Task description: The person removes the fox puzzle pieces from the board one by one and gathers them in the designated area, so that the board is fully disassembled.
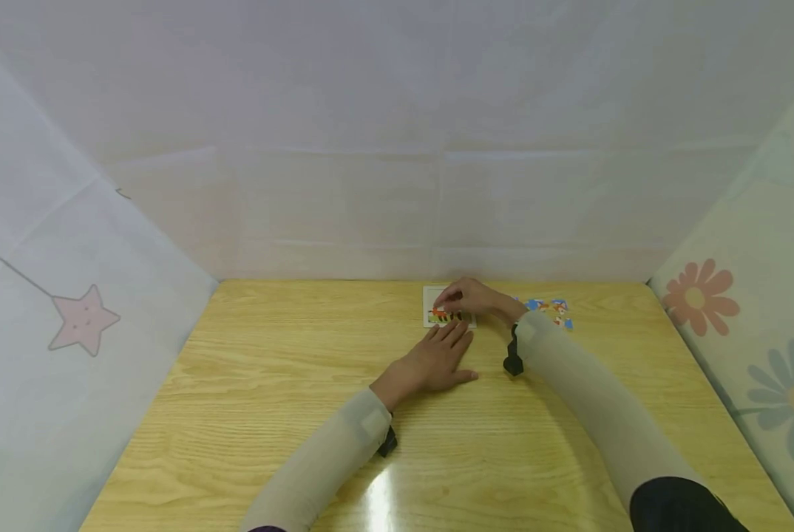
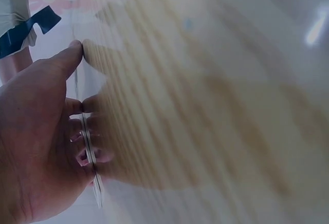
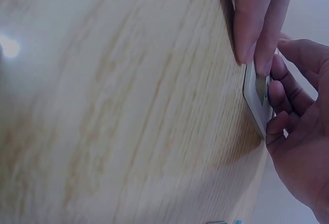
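Observation:
A small white-framed puzzle tray [image 1: 426, 314] lies near the table's far edge, with an orange, green and black picture partly filling it. My left hand [image 1: 437, 360] is spread flat with its fingertips on the tray's near edge; the right wrist view shows two of these fingers [image 3: 252, 26] pressing the rim. Over the tray is my right hand [image 1: 473, 297], its fingers bent down and thumb and forefinger close together. From the side, the right hand [image 3: 303, 116] has its lower fingers curled against the tray [image 3: 252, 93]. I cannot tell whether a piece is between its fingertips.
Several loose puzzle pieces [image 1: 560, 305] in blue, white and orange lie right of the tray, partly behind the right forearm. A pale cloth wall [image 1: 344, 214] rises directly behind the wooden table [image 1: 250, 384]. Patterned cloth hangs on both sides.

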Demonstrator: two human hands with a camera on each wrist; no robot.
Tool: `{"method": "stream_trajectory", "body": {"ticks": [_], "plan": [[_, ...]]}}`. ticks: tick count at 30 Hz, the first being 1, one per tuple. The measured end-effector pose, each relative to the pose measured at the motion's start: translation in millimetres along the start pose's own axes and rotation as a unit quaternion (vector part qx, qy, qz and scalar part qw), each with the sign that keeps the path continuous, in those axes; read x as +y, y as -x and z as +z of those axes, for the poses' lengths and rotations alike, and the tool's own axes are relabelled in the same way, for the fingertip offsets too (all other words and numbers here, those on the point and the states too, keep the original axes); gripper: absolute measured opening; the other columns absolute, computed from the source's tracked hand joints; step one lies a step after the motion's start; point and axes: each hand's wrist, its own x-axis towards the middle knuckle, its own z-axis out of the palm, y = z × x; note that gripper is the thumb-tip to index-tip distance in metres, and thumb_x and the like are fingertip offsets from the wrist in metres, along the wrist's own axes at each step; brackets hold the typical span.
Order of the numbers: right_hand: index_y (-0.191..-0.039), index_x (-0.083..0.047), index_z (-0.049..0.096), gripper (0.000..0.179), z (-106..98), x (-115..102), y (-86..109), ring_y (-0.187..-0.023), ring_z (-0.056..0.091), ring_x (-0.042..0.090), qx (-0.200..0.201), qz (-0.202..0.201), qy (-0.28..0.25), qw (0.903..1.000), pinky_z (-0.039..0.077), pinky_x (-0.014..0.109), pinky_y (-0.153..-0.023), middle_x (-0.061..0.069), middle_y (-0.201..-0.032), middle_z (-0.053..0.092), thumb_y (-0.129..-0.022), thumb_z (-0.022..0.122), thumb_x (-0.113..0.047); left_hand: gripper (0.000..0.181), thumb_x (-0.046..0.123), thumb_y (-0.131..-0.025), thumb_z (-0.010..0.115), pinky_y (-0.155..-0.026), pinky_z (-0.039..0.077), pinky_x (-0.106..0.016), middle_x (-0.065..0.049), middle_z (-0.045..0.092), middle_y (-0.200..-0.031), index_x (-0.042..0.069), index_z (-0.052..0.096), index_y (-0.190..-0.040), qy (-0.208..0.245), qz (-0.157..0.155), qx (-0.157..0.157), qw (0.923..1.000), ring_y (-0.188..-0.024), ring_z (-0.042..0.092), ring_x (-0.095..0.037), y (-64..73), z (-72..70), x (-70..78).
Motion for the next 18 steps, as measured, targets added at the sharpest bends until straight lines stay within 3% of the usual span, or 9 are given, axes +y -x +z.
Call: {"method": "stream_trajectory", "body": {"ticks": [10, 18], "plan": [[-0.123, 0.003, 0.076, 0.023, -0.5, -9.2, 0.0, -0.095, 0.07, 0.028, -0.01, 0.017, 0.004, 0.9998, 0.059, 0.044, -0.087, 0.018, -0.116, 0.076, -0.108, 0.059, -0.003, 0.087, 0.068, -0.108, 0.035, -0.131, 0.019, -0.052, -0.011, 0.009, -0.178, 0.011, 0.016, -0.172, 0.014, 0.009, 0.001, 0.9999, -0.165, 0.007, -0.03, -0.5, -1.5, -2.3], [-0.121, -0.002, 0.077, 0.021, -0.2, -2.1, -3.9, -0.097, 0.069, 0.021, -0.007, 0.03, -0.006, 0.9995, 0.058, 0.037, -0.087, 0.013, -0.115, 0.076, -0.108, 0.06, -0.007, 0.086, 0.068, -0.109, 0.033, -0.131, 0.019, -0.051, -0.011, 0.008, -0.179, 0.011, 0.016, -0.171, 0.012, 0.007, -0.007, 0.9999, -0.165, 0.007, -0.029, 0.2, -4.5, -1.3]]}}
